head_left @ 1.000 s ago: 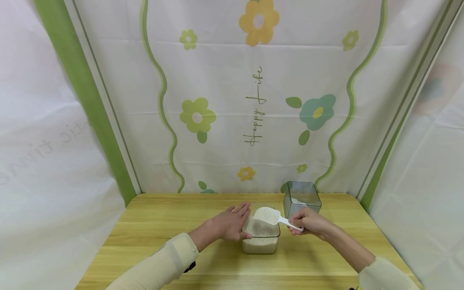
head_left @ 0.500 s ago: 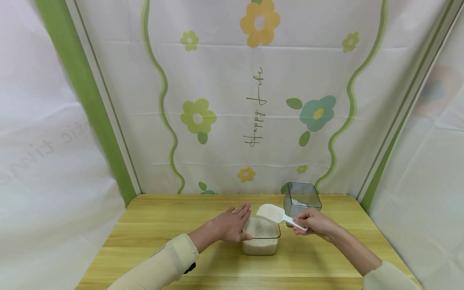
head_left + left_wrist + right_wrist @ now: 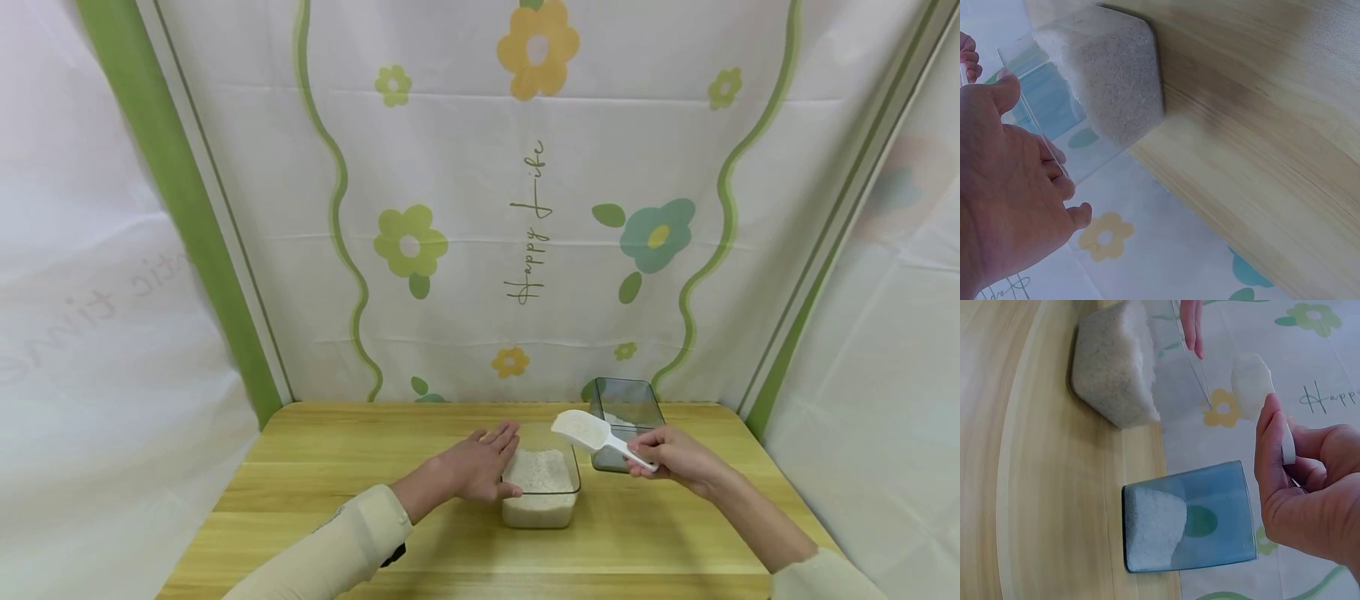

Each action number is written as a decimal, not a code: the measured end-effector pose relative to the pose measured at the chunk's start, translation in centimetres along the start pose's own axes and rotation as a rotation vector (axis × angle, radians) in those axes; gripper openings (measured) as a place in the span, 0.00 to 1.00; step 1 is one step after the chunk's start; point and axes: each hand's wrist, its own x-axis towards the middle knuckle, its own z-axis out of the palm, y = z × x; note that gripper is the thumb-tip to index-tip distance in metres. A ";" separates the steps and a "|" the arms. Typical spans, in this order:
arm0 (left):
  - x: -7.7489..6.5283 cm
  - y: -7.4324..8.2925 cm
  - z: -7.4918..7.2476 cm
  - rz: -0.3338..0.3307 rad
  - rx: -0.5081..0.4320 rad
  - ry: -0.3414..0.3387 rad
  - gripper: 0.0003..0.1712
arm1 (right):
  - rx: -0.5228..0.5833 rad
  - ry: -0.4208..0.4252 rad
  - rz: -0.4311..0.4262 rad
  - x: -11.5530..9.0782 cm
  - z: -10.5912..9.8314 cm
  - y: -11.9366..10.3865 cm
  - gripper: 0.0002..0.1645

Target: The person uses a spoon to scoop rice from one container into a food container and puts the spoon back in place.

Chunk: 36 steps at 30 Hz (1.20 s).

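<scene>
My left hand rests on the left rim of a clear square container, fingers straight and thumb at the near corner. Pale grainy stuff, its kind unclear, fills roughly the lower half. In my right hand I grip the handle of a white scoop, which carries a load of the same pale stuff. The scoop hangs in the air between the clear container and a blue-tinted one to the right. White grains lie in the bottom of that second container.
Both containers stand on a wooden table, the blue-tinted one farther back, near its rear edge. Behind the table hangs a flowered curtain, with more white cloth at the sides.
My right hand has moved right and slightly up, carrying the loaded scoop from over the clear container toward the blue-tinted one. My left hand has stayed in place.
</scene>
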 end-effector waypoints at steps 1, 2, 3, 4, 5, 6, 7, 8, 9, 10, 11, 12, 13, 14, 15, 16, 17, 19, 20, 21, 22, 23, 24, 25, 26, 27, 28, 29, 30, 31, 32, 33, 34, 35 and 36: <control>0.0 0.0 0.0 0.000 -0.004 0.000 0.48 | -0.002 0.001 0.001 -0.1 -0.2 0.0 0.21; 0.0 0.0 0.0 0.000 -0.006 0.000 0.48 | -0.001 0.006 0.003 -0.1 -0.4 0.0 0.20; 0.0 0.0 0.0 0.001 -0.009 -0.001 0.48 | 0.002 0.011 0.003 -0.2 -0.6 0.0 0.20; 0.0 0.0 0.0 0.001 -0.011 -0.001 0.48 | 0.006 0.016 0.001 -0.2 -0.8 0.0 0.19; 0.0 0.0 0.0 0.000 -0.012 -0.001 0.48 | 0.010 0.020 -0.001 -0.3 -1.0 0.0 0.18; 0.0 0.0 0.0 0.001 -0.014 -0.001 0.48 | 0.016 0.026 -0.003 -0.3 -1.2 0.0 0.18; 0.1 0.0 0.1 0.002 -0.015 -0.001 0.48 | 0.019 0.029 -0.008 -0.4 -1.4 0.0 0.18; 0.1 0.0 0.1 0.003 -0.015 0.000 0.48 | 0.024 0.032 -0.012 -0.5 -1.6 -0.1 0.18; 0.1 0.0 0.1 0.003 -0.017 0.000 0.48 | 0.025 0.033 -0.018 -0.5 -1.8 -0.1 0.17; 0.1 0.0 0.1 0.004 -0.019 -0.001 0.48 | 0.027 0.035 -0.019 -0.6 -2.0 -0.1 0.18; 0.1 0.0 0.1 0.004 -0.019 0.000 0.48 | 0.029 0.037 -0.022 -0.6 -2.3 -0.1 0.18; 0.1 0.0 0.1 0.005 -0.023 0.000 0.48 | 0.031 0.042 -0.025 -0.7 -2.5 -0.1 0.18; 0.2 0.0 0.1 0.004 -0.025 -0.001 0.48 | 0.030 0.044 -0.029 -0.7 -2.7 -0.1 0.19; 0.2 -0.1 0.1 0.003 -0.026 -0.002 0.49 | 0.032 0.046 -0.032 -0.8 -2.9 -0.1 0.20; 0.2 -0.1 0.1 0.002 -0.028 -0.002 0.49 | 0.030 0.049 -0.037 -0.8 -3.1 -0.1 0.21; 0.1 -0.1 0.1 0.002 -0.029 -0.002 0.49 | 0.033 0.051 -0.041 -0.9 -3.3 -0.1 0.22; 0.1 -0.1 0.1 0.001 -0.029 -0.001 0.49 | 0.037 0.055 -0.045 -0.9 -3.5 -0.1 0.22; 0.1 -0.1 0.1 0.002 -0.033 0.001 0.49 | 0.042 0.059 -0.049 -1.0 -4.0 -0.1 0.22; 0.1 -0.1 0.1 0.003 -0.034 0.003 0.49 | 0.044 0.065 -0.049 -1.1 -4.2 -0.1 0.22; 0.0 -0.1 0.1 0.004 -0.034 0.005 0.48 | 0.046 0.074 -0.047 -1.1 -4.4 -0.1 0.21; 0.0 -0.1 0.1 0.003 -0.035 0.005 0.48 | 0.053 0.087 -0.042 -1.1 -4.6 -0.1 0.20; 0.0 -0.1 0.1 0.003 -0.036 0.006 0.48 | 0.055 0.103 -0.038 -1.2 -4.7 -0.1 0.19; 0.0 -0.1 0.1 0.002 -0.037 0.005 0.48 | 0.054 0.121 -0.034 -1.2 -4.9 0.0 0.18; 0.0 -0.1 0.1 0.000 -0.036 0.004 0.48 | 0.053 0.142 -0.027 -1.2 -5.0 -0.1 0.18; 0.0 -0.1 0.1 -0.001 -0.035 0.002 0.48 | 0.047 0.162 -0.023 -1.2 -5.2 0.0 0.18; 0.0 -0.1 0.1 -0.003 -0.035 0.001 0.48 | 0.042 0.180 -0.018 -1.2 -5.3 0.0 0.18; 0.0 0.0 0.0 -0.003 -0.035 0.000 0.48 | 0.036 0.195 -0.014 -1.2 -5.5 0.0 0.18; 0.0 0.0 0.0 -0.004 -0.035 -0.001 0.48 | 0.029 0.207 -0.011 -1.2 -5.6 0.0 0.18; -0.1 0.0 0.0 -0.005 -0.035 -0.001 0.49 | 0.020 0.218 -0.007 -1.1 -5.8 0.0 0.18; -0.1 0.0 0.0 -0.005 -0.037 0.000 0.49 | 0.002 0.230 -0.002 -1.1 -5.9 0.0 0.19; -0.1 0.0 0.0 -0.006 -0.039 0.000 0.49 | -0.010 0.239 0.001 -1.0 -6.0 0.1 0.20; -0.1 0.1 0.0 -0.005 -0.040 0.001 0.49 | -0.024 0.248 0.003 -0.9 -6.1 0.1 0.21; -0.1 0.1 0.0 -0.006 -0.039 0.002 0.49 | -0.035 0.258 0.006 -0.8 -6.2 0.1 0.21; -0.1 0.1 0.0 -0.006 -0.038 0.003 0.49 | -0.046 0.270 0.009 -0.7 -6.3 0.1 0.21; -0.1 0.1 0.1 -0.007 -0.035 0.003 0.49 | -0.060 0.282 0.012 -0.6 -6.3 0.1 0.22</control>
